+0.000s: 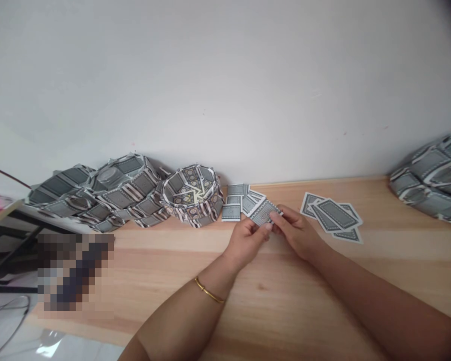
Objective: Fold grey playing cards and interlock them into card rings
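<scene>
- Off to the left, a round card bowl (192,213) stands nearest, two grey bowls (126,193) crowding beside it.
- Folded pieces (231,212) lie close by, loose cards (335,215) overlapping farther right.
- And my left hand (246,238) and right hand (293,228), both pinching a flat, patterned card (263,210) between those two groups!
- Pale, streaky wood tabletop (265,306) beneath, plain light wall (225,90) behind.

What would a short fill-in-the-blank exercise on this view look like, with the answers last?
1. The left hand and right hand both hold the patterned card; the bracelet circles the ____ arm.
2. The bracelet's colour is ____.
3. In this view, the nearest round container stands to the ____ of the card.
Missing words: left; gold; left.
</scene>
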Demonstrator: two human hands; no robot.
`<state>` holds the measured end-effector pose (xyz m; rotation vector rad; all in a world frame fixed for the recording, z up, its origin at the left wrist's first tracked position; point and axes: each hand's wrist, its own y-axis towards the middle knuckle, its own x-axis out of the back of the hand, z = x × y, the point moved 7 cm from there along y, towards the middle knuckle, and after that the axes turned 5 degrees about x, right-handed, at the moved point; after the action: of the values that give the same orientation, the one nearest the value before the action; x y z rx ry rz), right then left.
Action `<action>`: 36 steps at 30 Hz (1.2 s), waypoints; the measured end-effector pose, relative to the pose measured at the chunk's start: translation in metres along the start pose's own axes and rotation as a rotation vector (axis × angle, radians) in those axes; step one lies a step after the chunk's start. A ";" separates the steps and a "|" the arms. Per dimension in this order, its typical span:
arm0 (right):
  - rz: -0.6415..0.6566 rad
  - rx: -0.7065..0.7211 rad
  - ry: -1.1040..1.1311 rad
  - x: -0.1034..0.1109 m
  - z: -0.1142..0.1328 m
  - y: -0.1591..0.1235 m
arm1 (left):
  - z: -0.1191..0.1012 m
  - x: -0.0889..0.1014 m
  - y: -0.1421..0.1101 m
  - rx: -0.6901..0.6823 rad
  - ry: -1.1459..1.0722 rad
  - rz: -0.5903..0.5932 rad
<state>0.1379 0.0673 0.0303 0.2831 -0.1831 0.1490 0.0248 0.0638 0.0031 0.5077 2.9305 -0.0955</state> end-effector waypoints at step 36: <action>0.015 -0.014 0.068 -0.001 -0.004 0.002 | -0.001 0.003 -0.002 0.012 0.084 -0.037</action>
<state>0.1370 0.0699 0.0273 0.2627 -0.1188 0.1724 0.0210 0.0634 0.0040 0.4698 3.0234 -0.0984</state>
